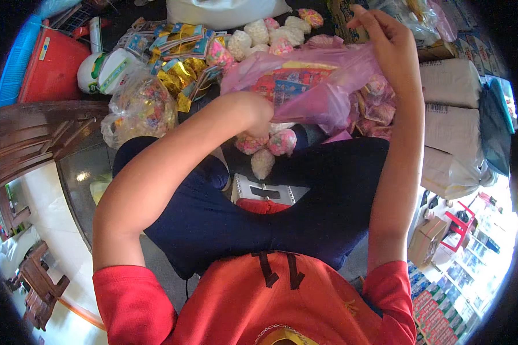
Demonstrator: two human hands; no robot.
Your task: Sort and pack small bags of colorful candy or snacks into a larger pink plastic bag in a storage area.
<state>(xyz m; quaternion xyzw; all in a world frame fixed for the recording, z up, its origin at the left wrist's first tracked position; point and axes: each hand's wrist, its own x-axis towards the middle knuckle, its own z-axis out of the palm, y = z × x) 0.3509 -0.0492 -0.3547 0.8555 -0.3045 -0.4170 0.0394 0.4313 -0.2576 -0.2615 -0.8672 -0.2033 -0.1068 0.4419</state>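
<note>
A translucent pink plastic bag (pixel 322 106) is spread out in front of me, with a red-and-yellow printed packet (pixel 290 80) showing through it. My left hand (pixel 253 112) is closed at the bag's near left edge; its fingertips are partly hidden. Raised at the far right, my right hand (pixel 388 43) has its fingers bent toward the left, and the bag's upper corner is drawn up against it. Below my left hand, small bundles of pink and white pieces (pixel 282 142) and a pale bundle (pixel 262 164) lie between my legs.
More wrapped bundles (pixel 259 34) lie beyond the bag, beside gold and blue packets (pixel 184 43). A clear bag of colourful pieces (pixel 141 112) and a white helmet (pixel 112 69) are at left. White wrapped packs (pixel 452 83) stand at right. A white spiral-edged item (pixel 265 190) lies before me.
</note>
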